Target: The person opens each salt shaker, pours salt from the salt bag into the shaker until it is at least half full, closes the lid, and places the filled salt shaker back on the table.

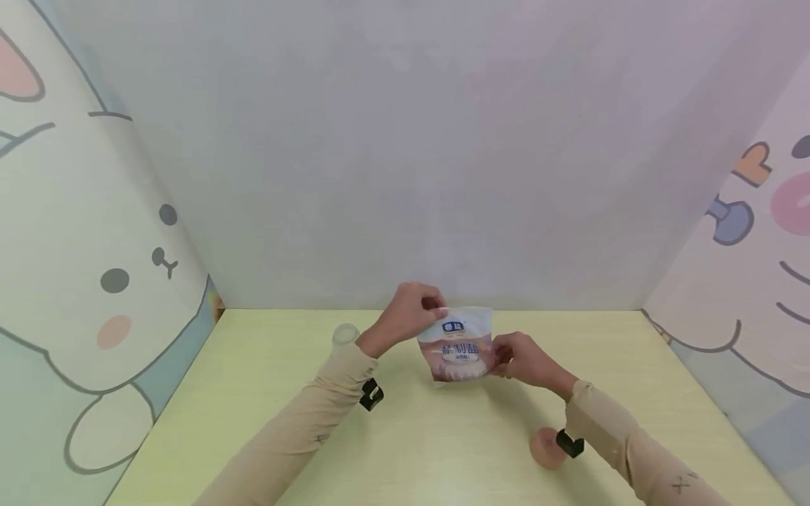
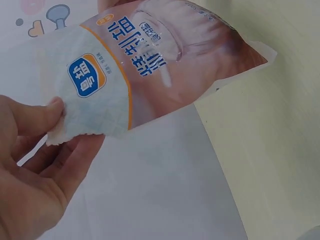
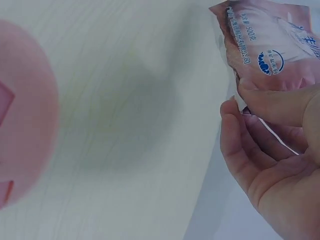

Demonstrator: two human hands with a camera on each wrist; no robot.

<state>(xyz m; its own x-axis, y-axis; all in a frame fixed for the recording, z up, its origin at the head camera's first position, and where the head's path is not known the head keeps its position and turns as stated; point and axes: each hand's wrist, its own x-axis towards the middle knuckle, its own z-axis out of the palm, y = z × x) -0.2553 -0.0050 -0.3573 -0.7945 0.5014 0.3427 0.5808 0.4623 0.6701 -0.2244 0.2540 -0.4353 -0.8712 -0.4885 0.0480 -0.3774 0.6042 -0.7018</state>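
Note:
A bag of salt (image 1: 458, 348), white on top and pinkish brown below with blue lettering, is held up above the table between both hands. My left hand (image 1: 411, 313) pinches its upper left corner; the left wrist view shows the thumb and fingers of the left hand (image 2: 37, 165) on the white end of the bag (image 2: 165, 55). At the lower right edge, my right hand (image 1: 522, 358) pinches the bag. Close up, the right hand (image 3: 272, 145) has its thumb on the pink corner of the bag (image 3: 272, 50).
A clear glass or plastic container (image 1: 344, 334) stands on the pale yellow table (image 1: 266, 379), partly behind the left forearm. A round pink object (image 1: 547, 450) lies near the right wrist. A plain whitish wall (image 1: 430, 176) rises behind, with cartoon-printed panels at both sides.

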